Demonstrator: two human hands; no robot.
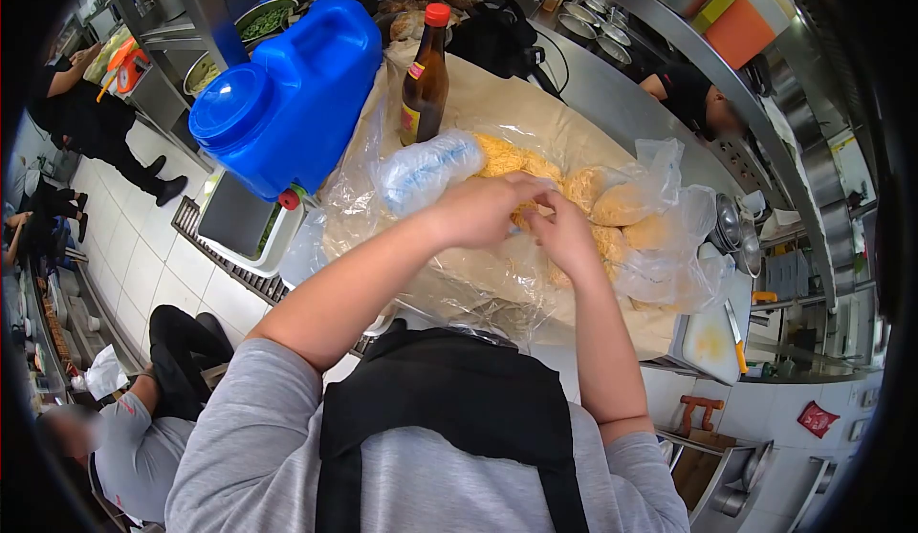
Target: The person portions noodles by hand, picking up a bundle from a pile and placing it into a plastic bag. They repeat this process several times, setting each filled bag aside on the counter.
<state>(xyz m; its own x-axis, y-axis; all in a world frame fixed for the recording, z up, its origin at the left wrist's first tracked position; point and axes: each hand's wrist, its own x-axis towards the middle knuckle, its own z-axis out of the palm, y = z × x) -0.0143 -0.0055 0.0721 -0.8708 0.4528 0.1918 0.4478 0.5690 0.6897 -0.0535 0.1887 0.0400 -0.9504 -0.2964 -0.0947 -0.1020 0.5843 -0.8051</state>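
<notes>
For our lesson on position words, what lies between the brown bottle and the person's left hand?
In the head view, a blue-printed plastic bundle and some orange shreds lie between the brown bottle and left hand.

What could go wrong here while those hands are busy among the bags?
The tall brown glass bottle with a red cap stands just beyond the left hand, so a careless reach might topple it. Clear plastic bags of orange, crumbly food lie close by the right hand; a slipping or torn one could spill. The orange-handled knife lies near the white cutting board's edge, where a bump might dislodge it.
</notes>
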